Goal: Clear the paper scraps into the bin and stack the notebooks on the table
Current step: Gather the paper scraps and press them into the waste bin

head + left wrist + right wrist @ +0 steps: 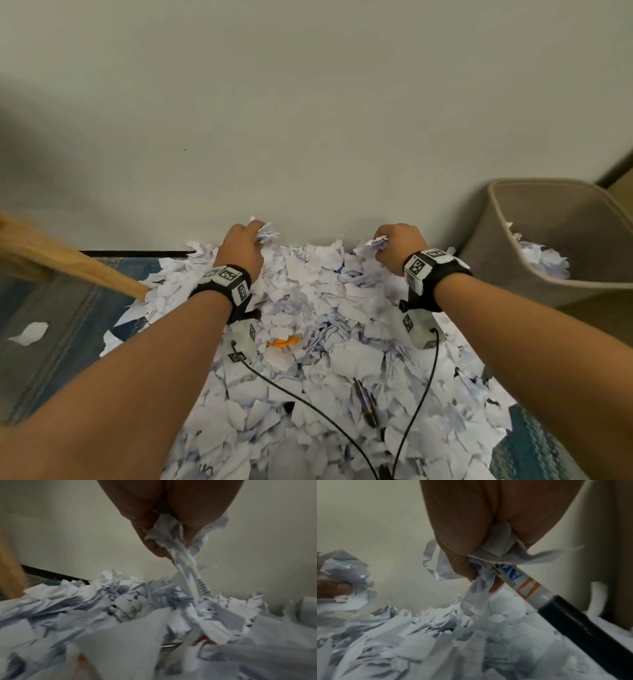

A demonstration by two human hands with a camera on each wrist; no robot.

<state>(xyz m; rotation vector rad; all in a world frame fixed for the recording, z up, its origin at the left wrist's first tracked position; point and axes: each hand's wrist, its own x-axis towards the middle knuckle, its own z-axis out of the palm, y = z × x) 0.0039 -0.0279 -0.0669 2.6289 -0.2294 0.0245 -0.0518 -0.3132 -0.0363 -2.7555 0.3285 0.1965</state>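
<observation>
A big heap of torn white paper scraps (308, 359) covers the floor against the wall. My left hand (251, 240) grips a crumpled bunch of scraps (173, 539) just above the far edge of the heap. My right hand (385, 245) grips another bunch of scraps (496, 547) together with a white marker with a black cap (556, 605). The beige bin (513, 219) stands at the right by the wall, with some scraps (544, 257) inside. I see no notebooks.
A wooden leg (68, 263) slants in from the left onto a blue-grey rug (61, 329). One loose scrap (30, 332) lies on the rug. An orange bit (284, 342) and a dark pen-like thing (364, 401) lie in the heap. Black cables (308, 401) trail from my wrists.
</observation>
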